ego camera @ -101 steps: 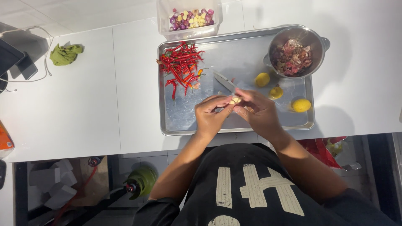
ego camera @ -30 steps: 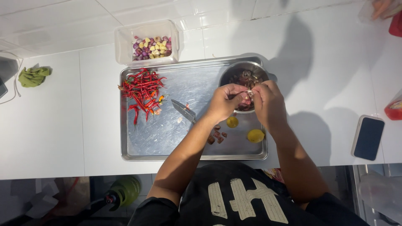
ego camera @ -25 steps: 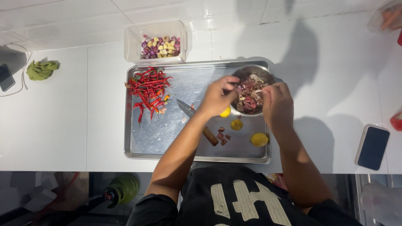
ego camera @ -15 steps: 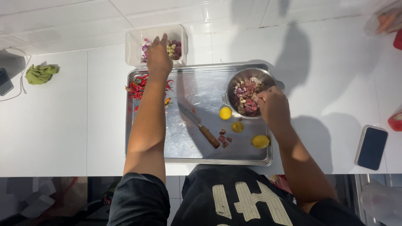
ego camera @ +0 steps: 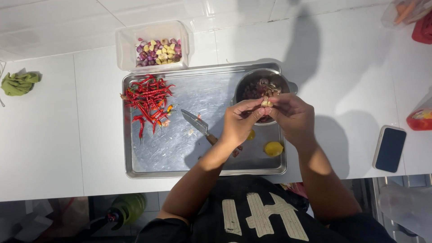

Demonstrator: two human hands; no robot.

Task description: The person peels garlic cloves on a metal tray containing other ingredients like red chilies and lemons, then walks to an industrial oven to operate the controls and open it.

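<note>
**Left hand back from the tub, both hands pinching one clove over the bowl**

Head view:

Left hand (ego camera: 237, 123) is coming back in: half a second ago it was stretched out to the clear plastic tub (ego camera: 128, 49) of purple and yellow cloves behind the tray, now it is meeting my right hand (ego camera: 292, 117) above the near rim of the metal bowl (ego camera: 283, 81). I'm reading that as a fresh piece fetched and a new peel starting.

- Small pale clove (ego camera: 266, 102) is sitting between the fingertips of both hands, right over the bowl. Whether skin is already coming off is too small to tell.
- Left hand is curled, thumb and forefinger closed on the clove, other fingers folded under.
- Right hand is likewise curled, fingertips pinching the same clove from the other side; nothing else in it.
- Bowl is holding dark reddish scraps, partly hidden by my fingers.
- Knife (ego camera: 198, 123) is lying untouched on the steel tray (ego camera: 148, 168), blade pointing up-left, its handle running under my left wrist.
- Red chillies (ego camera: 147, 96) are piled at the tray's far left corner, well apart from my hands.
- Yellow round piece (ego camera: 273, 148) is resting on the tray just below my right hand; a second one is peeking out between my wrists.

Off the tray: green cloth (ego camera: 19, 83) far left on the white counter, phone (ego camera: 389, 148) face-down to my right.
</note>
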